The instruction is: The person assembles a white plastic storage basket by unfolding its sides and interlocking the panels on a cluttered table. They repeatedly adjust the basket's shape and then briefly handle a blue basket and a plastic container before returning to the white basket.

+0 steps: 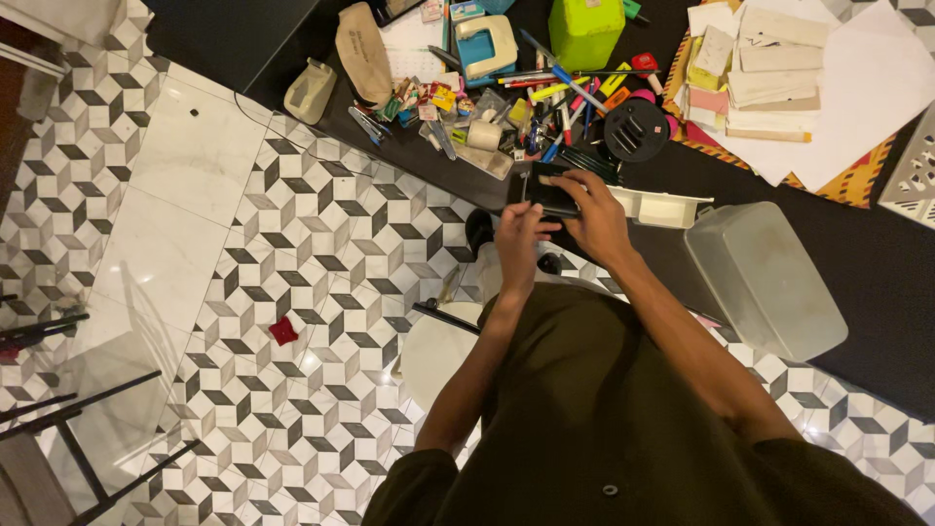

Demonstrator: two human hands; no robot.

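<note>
Both hands grip a small black case over the dark surface (857,263). The left hand (516,239) pinches the case (548,195) at its near edge. The right hand (596,219) clasps its right side.

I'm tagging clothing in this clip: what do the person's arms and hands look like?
Both forearms are bare; short sleeves of a dark olive-green shirt end near the elbows. The left hand and right hand show no gloves, watch or rings.

Black table (857,263) under pens (565,97), papers (779,68), grey bin (765,278).
</note>
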